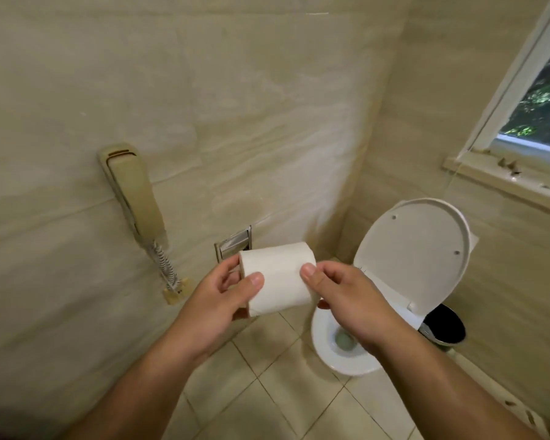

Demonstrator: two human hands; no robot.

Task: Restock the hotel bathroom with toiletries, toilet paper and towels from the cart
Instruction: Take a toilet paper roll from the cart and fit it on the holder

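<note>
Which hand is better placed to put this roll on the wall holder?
Probably left: the left hand grips the roll at the end nearest the holder; the right hand pinches the far end.

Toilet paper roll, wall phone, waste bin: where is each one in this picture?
toilet paper roll [280, 277]: head view, on its white outer wrap.
wall phone [134, 192]: head view, on the middle of the beige handset.
waste bin [446, 323]: head view, on its dark top.

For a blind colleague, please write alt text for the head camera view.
The left hand and the right hand hold a white toilet paper roll in front of a chrome wall holder. A toilet with raised lid stands to the right.
</note>
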